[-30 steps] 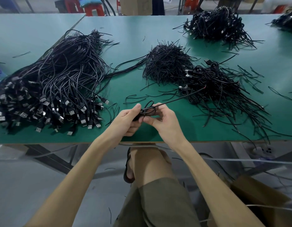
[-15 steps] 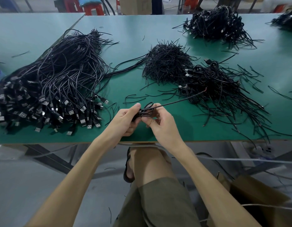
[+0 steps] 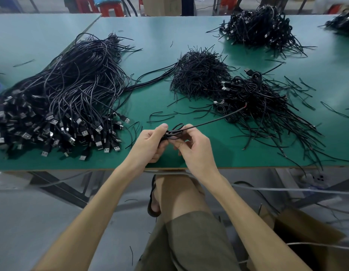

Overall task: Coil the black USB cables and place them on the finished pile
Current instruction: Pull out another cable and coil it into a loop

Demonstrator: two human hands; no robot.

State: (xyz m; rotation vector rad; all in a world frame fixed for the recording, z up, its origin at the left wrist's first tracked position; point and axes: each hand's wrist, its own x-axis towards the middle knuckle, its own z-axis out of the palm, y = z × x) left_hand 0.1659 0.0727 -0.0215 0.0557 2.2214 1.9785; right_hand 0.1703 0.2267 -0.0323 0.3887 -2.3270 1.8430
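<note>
Brightness: the counter (image 3: 150,36) is lit evenly and fairly brightly; the floor (image 3: 32,222) below it is rendered dimmer and greyer.
Source: soft light is cast from above; no lamp is shown.
Shadows: soft dark patches are thrown under the left hand (image 3: 148,143), the right hand (image 3: 195,149) and the large cable pile (image 3: 62,90).
Glare: small glints are caught on the metal USB plugs (image 3: 106,150).
Distortion: the counter's near edge is bowed by the wide lens.
Blur: the far-right cable heap (image 3: 343,24) is smeared; the centre is kept sharp.
</note>
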